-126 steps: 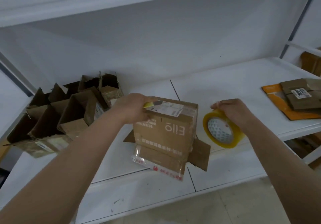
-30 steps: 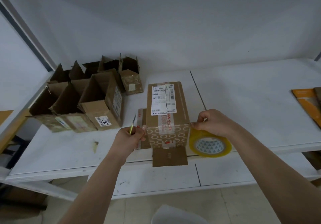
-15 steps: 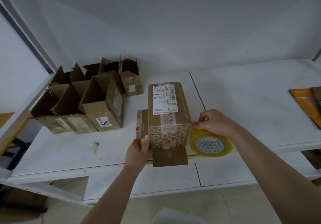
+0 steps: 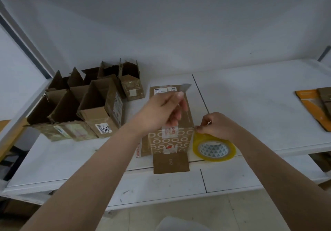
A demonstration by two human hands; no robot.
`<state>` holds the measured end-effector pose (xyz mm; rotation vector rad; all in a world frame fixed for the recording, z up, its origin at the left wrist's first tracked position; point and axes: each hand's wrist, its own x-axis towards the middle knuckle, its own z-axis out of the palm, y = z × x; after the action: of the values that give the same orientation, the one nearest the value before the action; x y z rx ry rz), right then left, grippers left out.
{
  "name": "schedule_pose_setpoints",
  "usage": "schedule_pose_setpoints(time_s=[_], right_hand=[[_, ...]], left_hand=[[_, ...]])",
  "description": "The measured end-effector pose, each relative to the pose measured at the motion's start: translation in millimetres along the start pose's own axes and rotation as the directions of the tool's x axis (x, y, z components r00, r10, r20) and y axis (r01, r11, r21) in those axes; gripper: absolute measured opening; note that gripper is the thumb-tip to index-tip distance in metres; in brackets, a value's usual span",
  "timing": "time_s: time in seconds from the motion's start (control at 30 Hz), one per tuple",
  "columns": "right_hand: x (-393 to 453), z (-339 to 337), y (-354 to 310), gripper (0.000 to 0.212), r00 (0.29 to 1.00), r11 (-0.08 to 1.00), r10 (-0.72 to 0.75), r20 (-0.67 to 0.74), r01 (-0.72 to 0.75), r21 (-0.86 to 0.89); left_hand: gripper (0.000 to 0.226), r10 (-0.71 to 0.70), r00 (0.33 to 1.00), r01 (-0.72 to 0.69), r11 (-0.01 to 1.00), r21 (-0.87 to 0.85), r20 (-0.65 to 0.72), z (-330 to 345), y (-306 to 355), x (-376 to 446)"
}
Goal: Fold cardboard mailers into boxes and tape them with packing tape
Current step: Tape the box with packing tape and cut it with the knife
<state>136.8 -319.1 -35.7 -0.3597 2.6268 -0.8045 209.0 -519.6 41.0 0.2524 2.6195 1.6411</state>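
Open folded boxes (image 4: 84, 105) clustered far left on white shelf (image 4: 259, 105). Your left hand (image 4: 164, 112) raised over mailer box (image 4: 171, 137), fingers curled round small blade (image 4: 186, 87), tip pointing away. Box upright mid-shelf, front flap lying flat. Your right hand (image 4: 216, 125) pinches tape end at box's top right corner. Yellow tape roll (image 4: 214, 149) flat just beside box, under that hand.

White shelf (image 4: 259, 94) carries boxes (image 4: 100, 108), tape roll (image 4: 214, 149), mailers (image 4: 315, 108).
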Motion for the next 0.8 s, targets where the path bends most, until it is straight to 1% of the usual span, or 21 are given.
schedule_pose_setpoints(time_s=[0.07,0.1,0.17,0.2,0.27,0.33,0.4,0.47,0.5,0.6,0.63,0.67,0.7,0.73,0.8], right_hand=[[0,0,-2,0.033,1.000,1.000,-0.009,0.001,0.009,0.000],[0,1,-2,0.034,1.000,1.000,-0.011,0.004,0.011,-0.004],[0,3,-2,0.036,1.000,1.000,-0.008,0.023,0.008,0.004],[0,2,-1,0.037,0.999,0.999,-0.010,0.036,0.008,0.034],[-2,0,2,0.033,0.996,0.988,-0.016,0.087,0.003,0.152],[-5,-4,7,0.018,0.986,0.964,-0.021,0.168,-0.024,0.263],[-7,-9,13,0.009,0.978,0.957,-0.038,0.206,-0.024,0.290],[-5,-13,16,0.009,0.981,0.968,-0.056,0.183,0.009,0.250],[-3,-14,16,0.011,0.984,0.979,-0.062,0.167,0.028,0.202],[-2,-15,19,0.021,0.990,0.999,-0.034,0.138,0.037,-0.021],[-3,-15,20,0.025,0.990,0.998,-0.028,0.137,0.036,-0.059],[-5,-16,21,0.027,0.989,0.998,-0.033,0.144,0.041,-0.051],[-7,-17,22,0.026,0.987,0.999,-0.045,0.157,0.047,-0.010],[-10,-18,23,0.025,0.984,0.998,-0.053,0.170,0.048,0.036],[-15,-20,24,0.023,0.982,0.995,-0.057,0.180,0.042,0.087]], left_hand=[[0.043,-0.071,0.994,0.073,0.997,-0.017,0.085,17,-2,20],[0.045,-0.107,0.989,0.108,0.994,-0.002,0.105,23,-8,26],[0.048,-0.162,0.984,0.156,0.985,0.070,0.080,28,-25,30],[0.048,-0.169,0.984,0.165,0.983,0.083,0.052,26,-34,30],[0.047,-0.156,0.988,0.155,0.987,0.048,0.023,23,-44,28],[0.046,-0.130,0.991,0.130,0.991,0.028,0.017,22,-48,27],[0.045,-0.113,0.993,0.112,0.992,0.049,0.017,24,-48,27],[0.044,-0.094,0.995,0.092,0.992,0.084,0.021,25,-48,26],[0.044,-0.086,0.996,0.083,0.992,0.098,0.025,25,-47,26],[0.044,-0.098,0.994,0.094,0.991,0.091,0.039,24,-47,24],[0.044,-0.112,0.993,0.108,0.990,0.090,0.048,24,-46,24],[0.044,-0.127,0.990,0.120,0.987,0.109,0.063,24,-44,24],[0.044,-0.139,0.986,0.124,0.980,0.157,0.089,24,-42,24],[0.044,-0.146,0.981,0.113,0.964,0.239,0.125,24,-39,25],[0.045,-0.160,0.965,0.045,0.882,0.470,0.208,26,-30,28]])
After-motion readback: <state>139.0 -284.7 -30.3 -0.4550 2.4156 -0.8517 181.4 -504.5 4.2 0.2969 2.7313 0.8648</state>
